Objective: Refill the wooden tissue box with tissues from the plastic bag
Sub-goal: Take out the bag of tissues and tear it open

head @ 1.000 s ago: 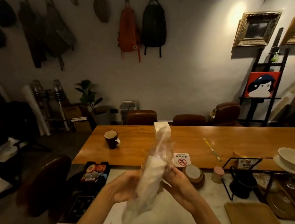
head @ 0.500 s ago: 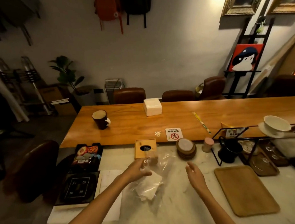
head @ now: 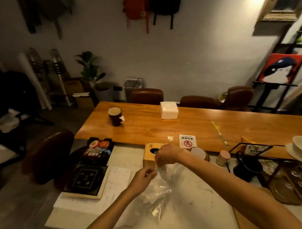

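The clear plastic bag (head: 157, 192) lies crumpled on the white marble counter (head: 194, 207), with white tissues dimly showing through it. My left hand (head: 143, 179) pinches the bag's upper edge from the left. My right hand (head: 167, 155) grips the same edge from above, just in front of the wooden tissue box (head: 149, 155). The box stands upright at the counter's far edge, its dark round hole facing up and partly hidden by my right hand.
A white tissue stack (head: 169, 110) and a dark mug (head: 115, 116) stand on the long wooden table (head: 164, 129) beyond. Wooden coasters (head: 199, 153), a pink jar (head: 223, 157) and a wire rack (head: 250, 149) are at right; black boxes (head: 87, 181) at left.
The bag went from held up in front of me to lying on the counter. My right hand, free half a second ago, has reached left and taken the bag's top edge.
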`<action>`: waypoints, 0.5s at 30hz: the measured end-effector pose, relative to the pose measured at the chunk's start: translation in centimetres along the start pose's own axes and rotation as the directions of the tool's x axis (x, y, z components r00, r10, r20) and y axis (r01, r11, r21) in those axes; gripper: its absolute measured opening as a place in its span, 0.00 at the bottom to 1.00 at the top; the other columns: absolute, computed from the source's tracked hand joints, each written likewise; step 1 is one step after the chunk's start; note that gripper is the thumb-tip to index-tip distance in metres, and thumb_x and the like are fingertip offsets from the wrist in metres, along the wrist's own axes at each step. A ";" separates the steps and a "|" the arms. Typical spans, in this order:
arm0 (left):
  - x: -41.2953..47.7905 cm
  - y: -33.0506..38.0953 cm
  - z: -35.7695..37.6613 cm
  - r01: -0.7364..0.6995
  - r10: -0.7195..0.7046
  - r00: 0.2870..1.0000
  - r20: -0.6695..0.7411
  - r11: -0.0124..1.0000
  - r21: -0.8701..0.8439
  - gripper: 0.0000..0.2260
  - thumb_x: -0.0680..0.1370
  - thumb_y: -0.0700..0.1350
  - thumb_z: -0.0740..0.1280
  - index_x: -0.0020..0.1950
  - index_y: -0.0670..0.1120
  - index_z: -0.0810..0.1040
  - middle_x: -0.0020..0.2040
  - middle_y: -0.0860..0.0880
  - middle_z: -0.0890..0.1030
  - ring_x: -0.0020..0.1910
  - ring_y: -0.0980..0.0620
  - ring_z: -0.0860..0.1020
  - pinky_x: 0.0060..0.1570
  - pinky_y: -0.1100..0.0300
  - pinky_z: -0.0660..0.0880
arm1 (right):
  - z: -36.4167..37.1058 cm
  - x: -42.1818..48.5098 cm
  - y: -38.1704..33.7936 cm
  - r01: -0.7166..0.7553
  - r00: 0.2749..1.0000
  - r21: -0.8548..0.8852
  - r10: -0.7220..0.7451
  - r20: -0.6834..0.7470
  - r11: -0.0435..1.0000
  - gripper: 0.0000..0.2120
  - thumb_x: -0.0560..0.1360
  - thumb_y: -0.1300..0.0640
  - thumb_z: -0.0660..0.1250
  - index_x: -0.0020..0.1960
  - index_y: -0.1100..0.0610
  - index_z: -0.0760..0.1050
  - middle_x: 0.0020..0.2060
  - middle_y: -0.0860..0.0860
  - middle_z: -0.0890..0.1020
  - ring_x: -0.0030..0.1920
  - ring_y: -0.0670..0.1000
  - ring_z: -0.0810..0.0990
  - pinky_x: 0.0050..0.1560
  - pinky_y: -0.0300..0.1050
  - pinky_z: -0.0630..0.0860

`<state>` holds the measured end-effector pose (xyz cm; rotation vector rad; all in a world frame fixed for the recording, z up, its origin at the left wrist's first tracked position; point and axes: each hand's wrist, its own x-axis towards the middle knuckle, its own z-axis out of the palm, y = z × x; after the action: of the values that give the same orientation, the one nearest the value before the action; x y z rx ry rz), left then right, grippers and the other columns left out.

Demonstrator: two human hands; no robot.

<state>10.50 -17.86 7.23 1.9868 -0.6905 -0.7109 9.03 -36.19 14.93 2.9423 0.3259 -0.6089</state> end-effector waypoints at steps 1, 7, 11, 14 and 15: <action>-0.6 -0.2 -0.1 0.001 -0.001 1.000 0.011 1.000 0.002 0.07 0.79 0.50 0.68 0.54 0.49 0.79 0.47 0.50 0.82 0.44 0.54 0.79 0.42 0.62 0.76 | -0.2 -0.3 0.4 0.006 1.000 0.038 -0.006 -0.010 0.999 0.11 0.78 0.50 0.64 0.57 0.51 0.80 0.54 0.52 0.83 0.53 0.55 0.81 0.55 0.51 0.77; -3.8 -1.6 -3.6 -0.043 0.036 0.997 0.074 0.995 0.095 0.05 0.78 0.46 0.69 0.49 0.54 0.83 0.47 0.54 0.85 0.44 0.57 0.81 0.47 0.61 0.79 | 0.2 -5.0 3.7 -0.004 0.970 0.365 0.093 -0.226 0.931 0.08 0.75 0.50 0.69 0.52 0.50 0.82 0.50 0.45 0.84 0.49 0.43 0.80 0.52 0.39 0.77; -4.9 2.1 -8.0 -0.111 0.112 0.994 -0.022 0.994 0.020 0.08 0.78 0.39 0.68 0.49 0.51 0.85 0.43 0.51 0.87 0.41 0.56 0.83 0.44 0.64 0.80 | -0.8 -9.4 4.5 0.042 0.923 0.479 0.149 -0.354 0.877 0.08 0.75 0.50 0.69 0.52 0.47 0.82 0.45 0.35 0.80 0.42 0.30 0.75 0.45 0.24 0.70; -4.8 6.1 -11.8 -0.184 0.184 0.978 -0.101 0.983 0.009 0.09 0.77 0.38 0.68 0.50 0.50 0.85 0.44 0.51 0.87 0.42 0.52 0.85 0.44 0.61 0.82 | -2.4 -12.3 5.1 0.069 0.904 0.561 0.186 -0.384 0.825 0.09 0.75 0.54 0.69 0.55 0.49 0.82 0.47 0.37 0.81 0.46 0.33 0.78 0.50 0.30 0.75; -4.8 7.6 -12.9 -0.218 0.220 0.970 -0.102 0.975 0.034 0.09 0.77 0.38 0.68 0.50 0.49 0.85 0.44 0.51 0.87 0.42 0.51 0.85 0.43 0.61 0.82 | -3.1 -13.2 5.2 0.093 0.889 0.589 0.200 -0.413 0.803 0.09 0.75 0.56 0.69 0.55 0.50 0.82 0.47 0.38 0.82 0.47 0.34 0.80 0.50 0.31 0.76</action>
<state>14.90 -10.79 20.53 1.9162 -0.8418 -0.4648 -0.44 -43.14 23.48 3.6835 0.0833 0.0405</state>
